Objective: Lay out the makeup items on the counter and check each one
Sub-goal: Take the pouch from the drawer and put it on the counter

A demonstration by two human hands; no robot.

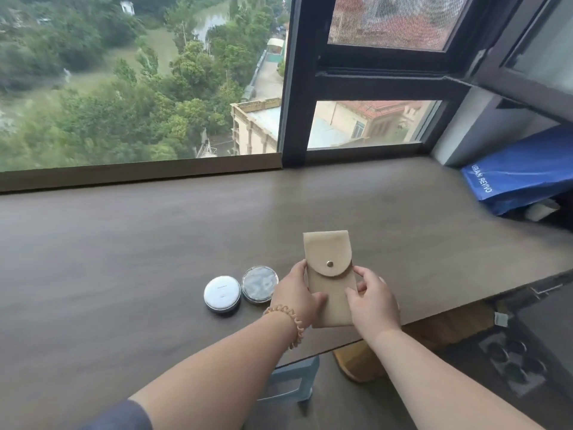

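Observation:
A beige fabric pouch [330, 274] with a snapped flap is held upright above the dark wooden counter [155, 243]. My left hand [294, 293] grips its left edge and my right hand [372, 301] grips its right edge and lower front. On the counter, just left of my left hand, lie two round compacts: a white one [222, 293] and a silvery one [259, 283] with a shiny lid, side by side and almost touching. The pouch's contents are hidden.
A blue plastic bag [524, 172] lies at the counter's far right under the open window frame. A large window runs along the back edge. Below the counter's front edge are a pale blue stool [294, 383] and a wooden piece [356, 358].

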